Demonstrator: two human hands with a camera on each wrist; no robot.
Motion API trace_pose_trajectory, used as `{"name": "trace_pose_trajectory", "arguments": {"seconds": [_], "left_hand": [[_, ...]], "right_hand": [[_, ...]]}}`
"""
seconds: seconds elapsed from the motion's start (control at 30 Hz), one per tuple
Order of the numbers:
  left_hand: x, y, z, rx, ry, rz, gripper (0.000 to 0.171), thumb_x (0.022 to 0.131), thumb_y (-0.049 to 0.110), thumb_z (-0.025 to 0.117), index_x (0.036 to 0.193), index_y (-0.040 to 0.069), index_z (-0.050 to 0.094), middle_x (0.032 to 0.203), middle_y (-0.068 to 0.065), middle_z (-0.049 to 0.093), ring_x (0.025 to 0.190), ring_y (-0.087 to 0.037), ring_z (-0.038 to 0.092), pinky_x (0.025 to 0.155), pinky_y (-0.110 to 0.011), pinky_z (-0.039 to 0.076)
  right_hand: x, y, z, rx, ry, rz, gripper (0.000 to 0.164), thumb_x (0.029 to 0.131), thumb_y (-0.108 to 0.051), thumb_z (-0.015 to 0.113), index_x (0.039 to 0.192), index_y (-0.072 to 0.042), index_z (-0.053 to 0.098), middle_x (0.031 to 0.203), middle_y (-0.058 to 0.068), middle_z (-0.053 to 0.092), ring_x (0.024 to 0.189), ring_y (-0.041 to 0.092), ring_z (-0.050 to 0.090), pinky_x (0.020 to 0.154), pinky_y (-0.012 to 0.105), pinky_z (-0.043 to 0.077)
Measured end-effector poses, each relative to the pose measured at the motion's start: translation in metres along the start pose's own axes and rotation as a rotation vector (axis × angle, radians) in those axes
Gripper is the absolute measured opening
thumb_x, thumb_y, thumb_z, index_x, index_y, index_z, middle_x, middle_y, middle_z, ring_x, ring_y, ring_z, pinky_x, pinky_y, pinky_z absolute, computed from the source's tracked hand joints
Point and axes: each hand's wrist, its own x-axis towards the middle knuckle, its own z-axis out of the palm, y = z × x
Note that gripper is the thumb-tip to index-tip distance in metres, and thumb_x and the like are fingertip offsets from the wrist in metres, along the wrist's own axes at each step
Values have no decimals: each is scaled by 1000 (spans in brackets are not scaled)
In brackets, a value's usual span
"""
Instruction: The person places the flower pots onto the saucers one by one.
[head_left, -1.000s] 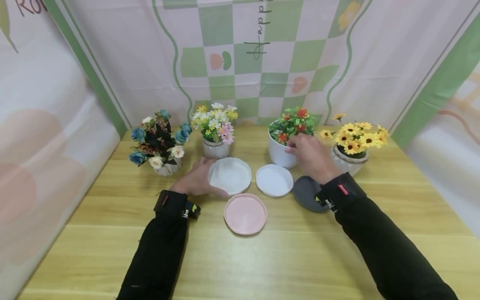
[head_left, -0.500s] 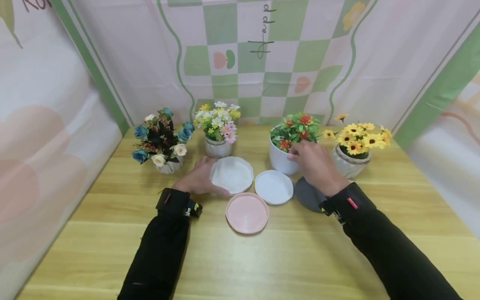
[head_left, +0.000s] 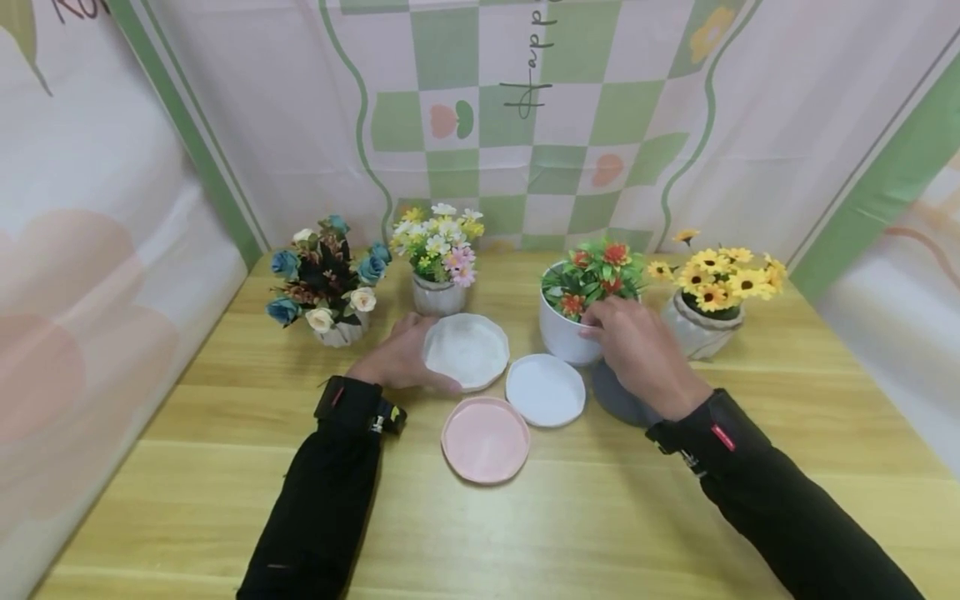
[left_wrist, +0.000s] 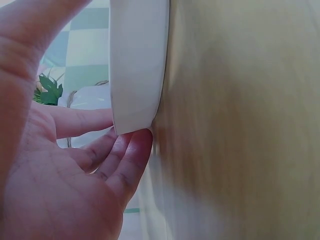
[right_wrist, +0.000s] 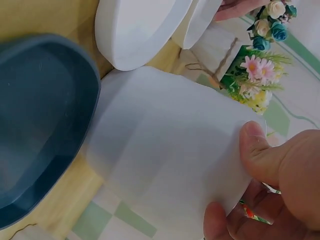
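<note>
My left hand (head_left: 401, 357) grips the left edge of a whitish scalloped plate (head_left: 467, 352). In the left wrist view, its fingertips (left_wrist: 137, 145) touch the plate's white side wall (left_wrist: 139, 65), which is low against the table. My right hand (head_left: 647, 346) holds the rim of a white flowerpot (head_left: 566, 333) with red-flowered green foliage (head_left: 592, 275). The right wrist view has the thumb (right_wrist: 252, 145) on the pot's outer wall and other fingers at the rim. A white saucer (head_left: 545, 390) lies directly before the pot. Beside it, partly under my right hand, is a dark grey saucer (head_left: 615, 398).
A pink saucer (head_left: 485, 440) lies in front of the whitish plate. Behind my left hand stand a pot of blue and cream roses (head_left: 330, 287) and a pot of mixed daisies (head_left: 438, 258). Yellow flowers (head_left: 720, 279) in a pot stand right of my right hand. Patterned cloth hangs behind the table.
My right hand has drawn the white flowerpot toward me. The white saucer has slid nearer with it, and the pink saucer has shifted slightly nearer and left. My left hand stays on the plate.
</note>
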Motion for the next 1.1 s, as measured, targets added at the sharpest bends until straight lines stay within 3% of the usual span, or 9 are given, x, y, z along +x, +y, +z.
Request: {"name": "trace_pose_trajectory", "arguments": {"seconds": [0.43,0.8,1.1], "left_hand": [[0,-1,1,-2,-1,6,118,71,47,96,164,10,35,161,-20,38,149,-40,35,124,-61,38],[0,-2,1,-3,1,6,118,71,49,96,165,12,34,162,-21,35,150,-40,33,123,-62,38],[1,-2,1,-16,-10,-1,120,70,48,97,165,12,33,164,-19,33,152,-39,31,125,-61,36]], "right_hand": [[-1,-7,5,-33,173,-121,10,100,-5,70,101,5,69,95,20,69,90,35,65,73,47,57],[8,-35,-6,18,184,-162,11,98,-7,72,102,3,70,99,19,71,97,35,67,80,48,60],[15,-58,-1,38,175,-213,11,99,-8,72,100,2,69,96,15,70,92,32,66,78,43,61]]}}
